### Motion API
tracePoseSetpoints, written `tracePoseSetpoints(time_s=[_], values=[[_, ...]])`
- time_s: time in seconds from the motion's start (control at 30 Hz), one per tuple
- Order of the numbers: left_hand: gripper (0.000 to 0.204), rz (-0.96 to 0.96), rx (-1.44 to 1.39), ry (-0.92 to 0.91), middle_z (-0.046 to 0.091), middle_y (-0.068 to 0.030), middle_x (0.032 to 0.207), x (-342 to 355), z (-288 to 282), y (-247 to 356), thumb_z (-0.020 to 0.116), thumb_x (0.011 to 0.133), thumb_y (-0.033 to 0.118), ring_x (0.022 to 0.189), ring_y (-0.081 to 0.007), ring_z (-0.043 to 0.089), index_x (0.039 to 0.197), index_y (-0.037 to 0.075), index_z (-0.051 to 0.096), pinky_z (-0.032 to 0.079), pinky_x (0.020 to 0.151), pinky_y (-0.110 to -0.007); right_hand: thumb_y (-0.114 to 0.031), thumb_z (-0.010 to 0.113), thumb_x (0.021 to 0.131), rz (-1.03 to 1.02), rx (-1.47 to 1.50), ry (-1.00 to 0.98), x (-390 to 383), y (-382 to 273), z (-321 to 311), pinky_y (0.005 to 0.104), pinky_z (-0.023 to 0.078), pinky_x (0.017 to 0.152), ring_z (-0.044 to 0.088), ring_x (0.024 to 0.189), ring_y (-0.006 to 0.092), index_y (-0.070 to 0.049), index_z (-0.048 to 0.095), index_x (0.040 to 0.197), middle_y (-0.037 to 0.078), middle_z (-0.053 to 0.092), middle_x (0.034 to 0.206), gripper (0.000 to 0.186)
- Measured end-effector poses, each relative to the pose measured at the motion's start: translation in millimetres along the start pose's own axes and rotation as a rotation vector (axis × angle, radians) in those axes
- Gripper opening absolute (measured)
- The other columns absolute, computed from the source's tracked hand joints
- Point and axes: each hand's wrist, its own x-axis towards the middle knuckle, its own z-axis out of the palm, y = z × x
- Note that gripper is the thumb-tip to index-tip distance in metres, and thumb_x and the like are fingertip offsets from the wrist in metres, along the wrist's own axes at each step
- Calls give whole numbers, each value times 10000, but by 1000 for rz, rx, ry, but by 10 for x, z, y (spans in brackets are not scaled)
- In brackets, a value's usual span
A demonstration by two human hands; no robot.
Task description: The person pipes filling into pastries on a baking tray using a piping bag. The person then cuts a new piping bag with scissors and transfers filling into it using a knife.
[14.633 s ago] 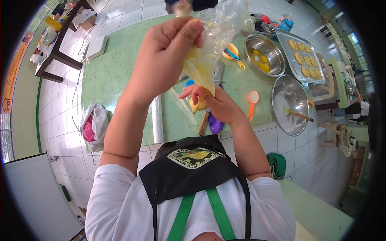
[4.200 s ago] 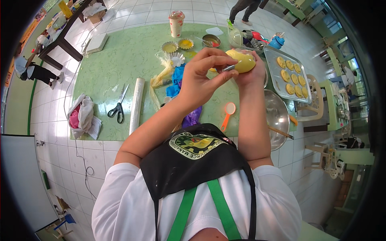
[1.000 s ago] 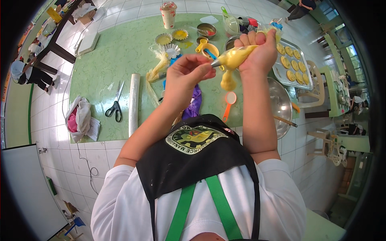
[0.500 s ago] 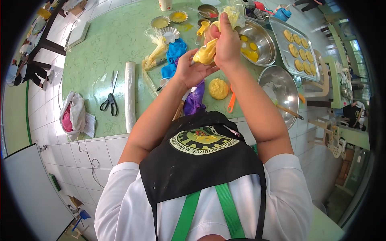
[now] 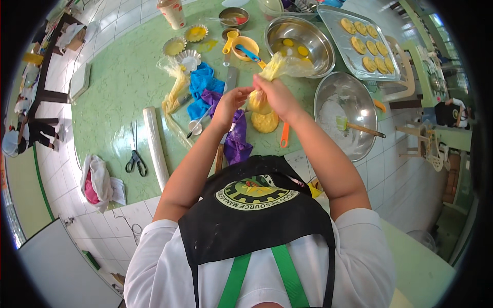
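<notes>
My right hand (image 5: 280,98) is closed around the gathered neck of a clear plastic piping bag (image 5: 260,102) filled with yellow batter. The loose top of the bag flares out above that fist. My left hand (image 5: 232,107) has its curled fingers against the bag's left side. Directly below the bag, partly covered by it, is a round yellow mound of batter (image 5: 265,123); whether the two touch I cannot tell. An orange-handled utensil (image 5: 284,136) lies right of the mound. Purple cloth (image 5: 237,141) and blue cloth (image 5: 203,84) are bunched beside my left hand.
A steel bowl with egg yolks (image 5: 321,56), a bowl of white powder (image 5: 328,110) and a tray of yellow cookies (image 5: 336,49) stand on the right. Fluted tins (image 5: 190,60), scissors (image 5: 135,161) and a plastic-wrap roll (image 5: 154,146) lie on the left.
Both hands have come lower and nearer to me with the bag, now over the yellow mound. The bag hangs more upright, and my head view has shifted.
</notes>
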Motion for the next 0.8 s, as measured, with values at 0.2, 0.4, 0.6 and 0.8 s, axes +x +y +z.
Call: tracePoseSetpoints(time_s=[0.2, 0.4, 0.6, 0.8], values=[[449, -116, 38, -172, 646, -20, 1000, 185, 228, 421, 492, 957, 415, 937, -119, 573, 1098, 15, 640, 403, 907, -275, -218, 507, 854, 55, -35, -49, 107, 350, -29, 298, 430, 616, 559, 682, 139, -9, 652, 854, 49, 611, 756, 254], [335, -163, 468, -154, 665, -40, 903, 323, 422, 674, 592, 922, 314, 772, -103, 569, 989, -6, 666, 460, 722, -265, -160, 507, 851, 65, -276, -96, -20, 134, -48, 301, 443, 767, 570, 895, 161, 27, 610, 1028, 91, 630, 962, 277], [389, -182, 269, -143, 676, -96, 936, 346, 436, 645, 406, 1005, 290, 818, -174, 631, 996, -23, 638, 504, 778, -329, -167, 534, 905, 157, -119, -207, -98, 416, -198, 265, 425, 866, 540, 972, 112, -6, 590, 1150, 22, 597, 1077, 299], [324, -289, 139, -9, 659, -114, 1036, 366, 420, 608, 358, 1019, 312, 880, -203, 632, 963, 52, 543, 513, 747, -343, -248, 473, 970, 5, 99, -54, -298, 464, -55, 298, 435, 889, 565, 982, 149, -8, 535, 1207, 74, 610, 1086, 343]])
